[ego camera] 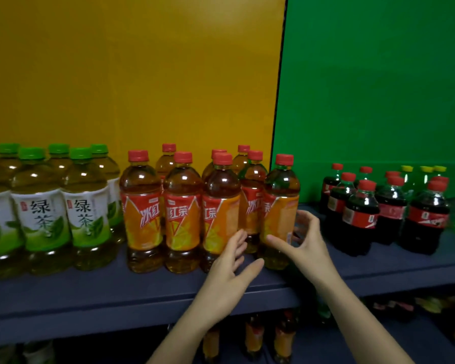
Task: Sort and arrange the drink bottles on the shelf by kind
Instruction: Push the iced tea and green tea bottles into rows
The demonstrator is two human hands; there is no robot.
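1. Rightmost iced tea bottle (281, 206): red cap, orange label, amber drink. I see it upright at the right end of the iced tea group, near the front of the shelf (90, 292), below the seam where the two back panels meet.
2. Right hand (304, 243): wrapped round the lower label of that bottle, with the thumb across the front and the fingers curved round its right side.
3. Left hand (229, 269): flat and relaxed, fingers straight. The fingertips touch the lower label of the neighbouring front bottle (220, 206), the thumb is spread towards the right, and the hand holds nothing.
4. Iced tea bottles (142, 206): the same red caps and orange labels, upright in two rows at mid-shelf and packed close together. The labels face different ways.
5. Green tea bottles (41, 214): green caps and white-and-green labels, upright in rows just left of the iced tea and touching that group.
6. Cola bottles (360, 214): smaller, with dark drink and red caps and labels. They are clustered on the right of the shelf, well apart from the iced tea.
7. Yellow-capped green bottles (407, 179): behind the cola at the far right, partly hidden from me.
8. Back panels: yellow panel (132, 69) on the left, green panel (378, 74) on the right.
9. Lower-shelf bottles (252, 334): orange-labelled, dim, beneath the shelf edge.
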